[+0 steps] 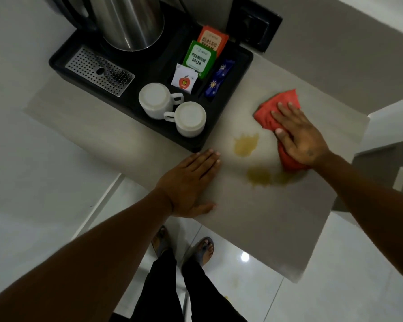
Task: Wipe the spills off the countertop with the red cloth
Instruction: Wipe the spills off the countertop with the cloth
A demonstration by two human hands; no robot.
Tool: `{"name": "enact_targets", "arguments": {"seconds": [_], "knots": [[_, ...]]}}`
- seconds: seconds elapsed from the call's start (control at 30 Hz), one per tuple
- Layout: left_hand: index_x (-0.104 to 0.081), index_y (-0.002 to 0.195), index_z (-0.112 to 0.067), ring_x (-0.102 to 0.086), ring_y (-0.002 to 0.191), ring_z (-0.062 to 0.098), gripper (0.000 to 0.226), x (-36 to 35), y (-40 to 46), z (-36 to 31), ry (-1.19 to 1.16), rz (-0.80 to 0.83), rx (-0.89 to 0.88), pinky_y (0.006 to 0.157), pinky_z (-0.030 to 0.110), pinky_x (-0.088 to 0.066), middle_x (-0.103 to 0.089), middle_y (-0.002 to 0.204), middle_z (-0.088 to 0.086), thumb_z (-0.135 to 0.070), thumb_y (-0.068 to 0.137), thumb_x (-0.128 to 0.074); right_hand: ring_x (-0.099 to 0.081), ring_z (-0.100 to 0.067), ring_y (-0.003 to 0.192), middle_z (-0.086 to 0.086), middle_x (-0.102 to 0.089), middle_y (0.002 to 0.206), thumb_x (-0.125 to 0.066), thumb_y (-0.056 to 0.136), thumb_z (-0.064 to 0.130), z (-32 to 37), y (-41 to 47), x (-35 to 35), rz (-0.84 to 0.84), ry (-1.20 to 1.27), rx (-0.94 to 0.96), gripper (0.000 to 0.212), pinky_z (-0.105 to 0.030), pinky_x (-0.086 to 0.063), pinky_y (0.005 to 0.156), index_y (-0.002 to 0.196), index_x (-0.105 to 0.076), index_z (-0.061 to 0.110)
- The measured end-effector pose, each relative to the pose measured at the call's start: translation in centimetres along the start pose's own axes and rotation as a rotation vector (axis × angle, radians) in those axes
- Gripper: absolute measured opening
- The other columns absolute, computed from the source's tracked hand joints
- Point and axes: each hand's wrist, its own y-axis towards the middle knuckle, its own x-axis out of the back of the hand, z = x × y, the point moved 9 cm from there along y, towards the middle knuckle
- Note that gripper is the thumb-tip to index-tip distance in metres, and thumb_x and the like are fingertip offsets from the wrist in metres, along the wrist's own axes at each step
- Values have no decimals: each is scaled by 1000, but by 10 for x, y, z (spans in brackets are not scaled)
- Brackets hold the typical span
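Hidden bits: the kettle (128, 22) on the black tray (228, 126) is cut off at the top edge, and the lower tea sachet's (211, 44) print is half covered by the green one (199, 58).
Red cloth (277, 108): bunched flat on the table (254, 217), right of the tray; most of its middle sits under the right hand.
Spills: one yellowish puddle (246, 145) between the two hands, a second (263, 176) just below the cloth's near end.
Right hand (298, 135): palm down, fingers spread, pressing on the cloth, not pinching it.
Left hand (191, 182): flat on the table at its near-left edge, fingers together, holding nothing, tips just beside the tray corner.
Cups (157, 101): two, upside down on the tray.
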Motion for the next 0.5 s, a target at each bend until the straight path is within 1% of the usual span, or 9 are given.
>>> {"name": "enact_targets", "arguments": {"seconds": [0.07, 0.13, 0.17, 0.23, 0.3, 0.37, 0.43, 0.5], "knots": [[-6, 161, -2, 0, 159, 30, 102, 2, 1, -1, -7, -3, -2, 129, 45, -5, -7, 171, 20, -72, 94, -35, -19, -34, 150, -12, -30, 160, -37, 100, 44, -5, 18, 4, 2, 10, -3, 58, -54, -19, 121, 150, -37, 14], [-7, 161, -1, -2, 159, 31, 102, 4, 1, -1, -15, -1, 2, 129, 44, -3, -8, 170, 21, -73, 93, -35, -16, -34, 151, -9, -26, 162, -35, 99, 48, -5, 48, 3, 16, 18, -50, 61, -51, -15, 122, 152, -34, 18], [-7, 161, -1, -2, 159, 31, 102, 4, 0, -1, -11, 0, 10, 129, 43, -1, -7, 170, 21, -73, 93, -35, -13, -33, 151, -8, -25, 163, -34, 99, 48, -1, 62, 0, 30, 22, -71, 60, -51, -13, 123, 152, -33, 21], [-6, 161, -1, 0, 159, 30, 102, 5, 1, -1, -15, 9, 14, 129, 43, -1, -6, 170, 21, -74, 93, -34, -11, -32, 152, -6, -24, 163, -36, 100, 43, 17, 75, -8, 55, 31, -48, 56, -51, -12, 123, 152, -33, 23], [-5, 161, -2, 1, 159, 30, 103, 4, 1, -1, -32, 9, 5, 129, 43, -1, -5, 170, 20, -74, 93, -34, -11, -31, 151, -8, -27, 161, -38, 101, 37, 38, 60, -15, 56, 8, 46, 53, -50, -11, 123, 151, -36, 20], [-7, 161, -2, -1, 159, 31, 102, 5, 0, -1, -28, -19, 3, 129, 41, 1, -8, 170, 21, -73, 93, -36, -12, -28, 152, -6, -29, 161, -37, 101, 39, 49, 30, -23, 67, -18, 130, 52, -47, -10, 124, 150, -37, 20], [-10, 160, -1, -2, 159, 31, 101, 5, 1, 0, -46, -34, -5, 129, 42, -1, -10, 170, 22, -73, 93, -35, -14, -25, 152, -2, -29, 161, -38, 101, 43, 39, 12, -22, 68, 17, 119, 53, -49, -13, 123, 150, -38, 25], [-10, 160, -1, -1, 159, 31, 101, 3, -1, 0, -42, -35, 3, 129, 45, -5, -9, 170, 22, -73, 94, -35, -16, -24, 152, 1, -28, 160, -43, 98, 50, 29, 19, -17, 47, 59, 52, 56, -52, -17, 122, 149, -39, 27]]}}
